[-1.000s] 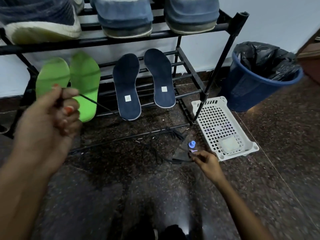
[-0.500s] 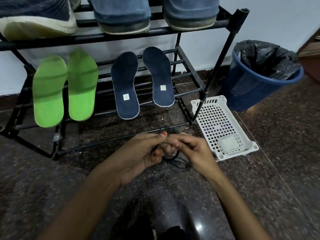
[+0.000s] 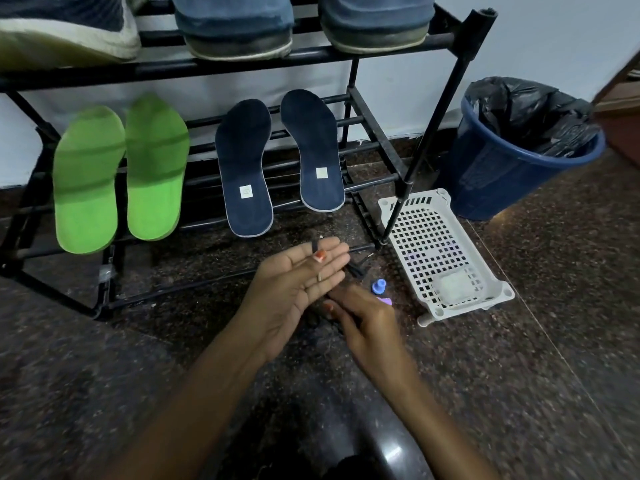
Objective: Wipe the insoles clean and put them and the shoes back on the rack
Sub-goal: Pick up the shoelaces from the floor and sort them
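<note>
1. Pinching a black lace [image 3: 314, 244] under its thumb, the left hand [image 3: 294, 289] lies palm up.
2. Right hand [image 3: 367, 323] sits low over the floor; whether it grips anything cannot be told.
3. Green insoles [image 3: 86, 181] and navy insoles [image 3: 246, 168] lean on the rack [image 3: 242, 62] — lower bars; shoes [image 3: 235, 29] sit above.

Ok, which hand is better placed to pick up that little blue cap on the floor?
Right, probably. The right hand sits just beside the blue cap, while the left hand pinches a black lace.
</note>
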### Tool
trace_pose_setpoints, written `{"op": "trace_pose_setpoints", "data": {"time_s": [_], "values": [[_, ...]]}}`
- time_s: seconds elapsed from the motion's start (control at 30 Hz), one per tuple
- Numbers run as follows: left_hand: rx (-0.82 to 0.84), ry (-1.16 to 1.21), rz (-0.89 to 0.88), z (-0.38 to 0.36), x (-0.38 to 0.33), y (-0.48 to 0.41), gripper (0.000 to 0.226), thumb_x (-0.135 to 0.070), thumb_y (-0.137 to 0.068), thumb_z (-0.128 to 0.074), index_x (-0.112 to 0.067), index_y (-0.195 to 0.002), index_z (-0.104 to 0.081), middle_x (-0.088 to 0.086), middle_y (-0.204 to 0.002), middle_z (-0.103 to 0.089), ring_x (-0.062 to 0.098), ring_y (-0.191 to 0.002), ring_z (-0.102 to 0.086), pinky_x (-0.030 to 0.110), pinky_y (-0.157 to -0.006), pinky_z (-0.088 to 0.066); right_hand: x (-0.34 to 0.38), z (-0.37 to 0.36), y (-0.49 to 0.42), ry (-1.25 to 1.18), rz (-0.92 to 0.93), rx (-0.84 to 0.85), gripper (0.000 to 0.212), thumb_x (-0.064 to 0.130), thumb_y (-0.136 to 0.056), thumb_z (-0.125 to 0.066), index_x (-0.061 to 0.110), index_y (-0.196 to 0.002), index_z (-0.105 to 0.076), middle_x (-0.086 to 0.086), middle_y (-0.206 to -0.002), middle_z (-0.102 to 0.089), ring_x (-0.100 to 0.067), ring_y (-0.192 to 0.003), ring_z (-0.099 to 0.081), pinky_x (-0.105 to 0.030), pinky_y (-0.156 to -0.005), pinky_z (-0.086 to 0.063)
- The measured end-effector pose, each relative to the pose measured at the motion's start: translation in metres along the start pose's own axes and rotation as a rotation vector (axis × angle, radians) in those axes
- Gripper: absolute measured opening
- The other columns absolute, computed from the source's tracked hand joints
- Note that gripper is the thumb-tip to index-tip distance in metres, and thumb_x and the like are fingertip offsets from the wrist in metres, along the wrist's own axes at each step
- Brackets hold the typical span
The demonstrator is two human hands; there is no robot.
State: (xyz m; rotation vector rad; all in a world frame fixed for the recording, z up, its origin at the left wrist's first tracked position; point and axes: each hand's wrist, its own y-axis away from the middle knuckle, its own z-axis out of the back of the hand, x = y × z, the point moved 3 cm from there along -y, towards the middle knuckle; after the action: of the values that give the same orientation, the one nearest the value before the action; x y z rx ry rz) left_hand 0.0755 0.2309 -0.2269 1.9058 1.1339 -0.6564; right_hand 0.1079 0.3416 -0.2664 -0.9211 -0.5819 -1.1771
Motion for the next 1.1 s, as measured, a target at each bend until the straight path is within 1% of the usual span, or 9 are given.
{"op": "trace_pose_setpoints", "data": {"time_s": [0.1, 0.2, 0.3, 0.4, 0.57, 0.8, 0.9, 0.97, 1.1], "values": [[-0.046, -0.220, -0.089, 0.003, 0.006, -0.004, 0.020, -0.004, -0.094, -0.045, -0.010, -0.104, -0.062, 0.006, -0.107, -0.069, 0.012, -0.100, -0.066, 0.023, -0.089, -0.051, 0.004, -0.003, 0.003, 0.226, 0.095, 0.080, 0.029, 0.023, -0.088, -0.043, 0.005, -0.092, -0.066, -0.002, -0.072, -0.055, -0.009, -0.070, -0.046, -0.016, -0.062, -0.037], [-0.054, -0.445, -0.120, 0.004, 0.007, -0.007, 0.021, -0.002, -0.094, -0.047, -0.004, -0.109, -0.062, 0.008, -0.103, -0.068, 0.003, -0.088, -0.068, 0.017, -0.085, -0.051, 0.009, 0.002, 0.001, 0.312, 0.158, 0.155, 0.026, 0.025, -0.087, -0.044, 0.012, -0.095, -0.065, -0.001, -0.081, -0.060, -0.018, -0.074, -0.055, -0.026, -0.063, -0.042], [0.030, -0.571, -0.098, 0.002, 0.008, -0.004, 0.021, -0.002, -0.094, -0.047, -0.003, -0.103, -0.066, 0.004, -0.087, -0.071, 0.002, -0.076, -0.066, 0.013, -0.073, -0.052, 0.018, 0.019, -0.013, 0.192, 0.180, 0.159, 0.020, 0.024, -0.085, -0.052, 0.012, -0.090, -0.067, 0.000, -0.084, -0.064, -0.012, -0.080, -0.054, -0.015, -0.073, -0.039], [0.093, -0.511, -0.046, 0.004, 0.006, 0.001, 0.025, -0.010, -0.096, -0.043, -0.007, -0.091, -0.067, 0.002, -0.077, -0.070, 0.008, -0.072, -0.066, 0.021, -0.072, -0.056, 0.021, 0.036, -0.030, 0.078, 0.157, 0.051, 0.009, 0.014, -0.078, -0.064, 0.008, -0.081, -0.070, 0.006, -0.073, -0.060, -0.001, -0.073, -0.051, -0.005, -0.070, -0.036], [0.208, -0.505, 0.057, 0.001, 0.001, 0.008, 0.027, -0.022, -0.091, -0.042, -0.009, -0.096, -0.065, 0.006, -0.078, -0.073, 0.009, -0.066, -0.066, 0.017, -0.064, -0.051, 0.016, 0.047, -0.041, -0.194, 0.011, -0.061, 0.012, 0.010, -0.074, -0.066, 0.021, -0.075, -0.067, 0.014, -0.074, -0.061, 0.000, -0.074, -0.059, -0.012, -0.068, -0.043], [0.186, -0.134, 0.031, -0.005, -0.011, 0.012, 0.023, -0.024, -0.078, -0.046, -0.009, -0.080, -0.064, 0.005, -0.065, -0.069, 0.009, -0.057, -0.065, 0.021, -0.064, -0.057, 0.016, 0.025, -0.034, -0.445, -0.238, -0.004, 0.022, 0.006, -0.088, -0.056, 0.024, -0.079, -0.065, -0.002, -0.073, -0.067, -0.010, -0.066, -0.059, -0.014, -0.065, -0.046], [0.122, 0.062, -0.078, -0.004, -0.018, 0.009, 0.018, -0.019, -0.079, -0.045, -0.007, -0.083, -0.058, 0.011, -0.083, -0.073, 0.012, -0.071, -0.071, 0.025, -0.071, -0.058, 0.021, 0.012, -0.024, -0.228, -0.142, 0.085, 0.026, 0.015, -0.089, -0.049, 0.020, -0.064, -0.054, 0.008, -0.058, -0.053, -0.001, -0.055, -0.047, -0.010, -0.057, -0.035], [0.103, 0.074, -0.125, -0.002, -0.020, 0.007, 0.019, -0.018, -0.080, -0.045, -0.006, -0.087, -0.058, 0.013, -0.094, -0.073, 0.017, -0.086, -0.071, 0.027, -0.080, -0.057, 0.020, 0.007, -0.019, -0.040, -0.043, 0.145, 0.022, 0.021, -0.090, -0.046, 0.021, -0.067, -0.046, 0.016, -0.058, -0.043, 0.003, -0.057, -0.043, -0.014, -0.058, -0.033], [0.071, -0.478, -0.227, 0.006, -0.015, 0.005, 0.022, -0.011, -0.094, -0.044, -0.010, -0.092, -0.066, 0.002, -0.099, -0.073, 0.012, -0.095, -0.068, 0.020, -0.085, -0.052, 0.023, 0.005, -0.009, 0.312, 0.140, 0.184, 0.028, 0.030, -0.089, -0.040, 0.013, -0.091, -0.062, 0.000, -0.077, -0.060, -0.019, -0.074, -0.056, -0.028, -0.063, -0.040]]}}
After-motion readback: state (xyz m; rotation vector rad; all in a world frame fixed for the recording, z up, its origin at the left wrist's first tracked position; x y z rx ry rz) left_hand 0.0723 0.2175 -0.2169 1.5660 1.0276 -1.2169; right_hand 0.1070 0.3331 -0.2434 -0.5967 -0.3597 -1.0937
